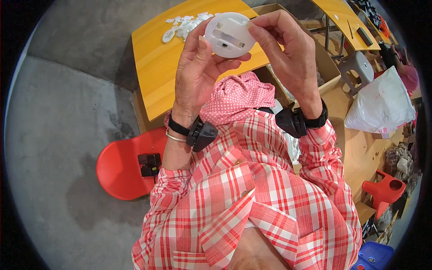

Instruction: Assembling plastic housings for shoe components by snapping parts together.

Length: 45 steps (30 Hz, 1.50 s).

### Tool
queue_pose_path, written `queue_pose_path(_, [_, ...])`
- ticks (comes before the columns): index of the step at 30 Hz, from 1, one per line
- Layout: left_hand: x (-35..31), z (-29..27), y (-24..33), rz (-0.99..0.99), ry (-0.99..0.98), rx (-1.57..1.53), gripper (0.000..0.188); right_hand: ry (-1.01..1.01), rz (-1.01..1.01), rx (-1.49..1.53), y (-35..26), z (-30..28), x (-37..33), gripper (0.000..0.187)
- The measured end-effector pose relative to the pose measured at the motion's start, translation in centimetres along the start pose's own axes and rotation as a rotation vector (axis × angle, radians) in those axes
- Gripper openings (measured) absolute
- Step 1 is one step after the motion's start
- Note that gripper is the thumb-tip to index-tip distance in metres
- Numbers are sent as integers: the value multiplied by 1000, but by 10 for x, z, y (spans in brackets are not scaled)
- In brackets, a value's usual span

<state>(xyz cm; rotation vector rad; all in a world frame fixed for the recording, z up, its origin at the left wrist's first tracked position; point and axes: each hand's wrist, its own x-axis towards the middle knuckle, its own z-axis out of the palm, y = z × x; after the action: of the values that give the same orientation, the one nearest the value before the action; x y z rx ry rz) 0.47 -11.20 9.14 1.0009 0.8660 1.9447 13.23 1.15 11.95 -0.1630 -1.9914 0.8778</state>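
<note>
A round white plastic battery housing [215,43] is held up over the near side of the yellow table. Its inner face shows a long recessed slot with metal contacts and a small dark switch-like part. My left hand [194,74] grips it from the left, thumb at the rim and fingers curled beneath. At the upper right rim, the thumb and forefinger of my right hand [290,56] are pinched together against the housing. Whether a small piece is also between those fingertips is hidden. Behind the housing, a pile of small white plastic parts [186,28] lies on the table.
The yellow table [157,67] stands ahead, with cardboard boxes [330,72] along its right side. A red stool [119,164] bearing a black device stands at left. At right are a grey stool [357,67], a stuffed white bag [380,103] and another red stool [382,191].
</note>
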Motion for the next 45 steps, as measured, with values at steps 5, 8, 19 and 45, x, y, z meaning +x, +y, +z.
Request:
queue_pose_path(5, [-2,2,1,5,-14,-20,45,35,-38,-49,-11,2,-1,9])
queue_pose_path(8, [-1,5,-1,18,-6,-17,45,42,-25,-84,-14,3,-1,10])
queue_pose_path(19, [1,10,0,37,-9,-8,45,37,-77,-172,-17,-1,3,10])
queue_pose_path(45, [0,14,0,57,-1,11,43,83,-134,-147,-32,-8,10,10])
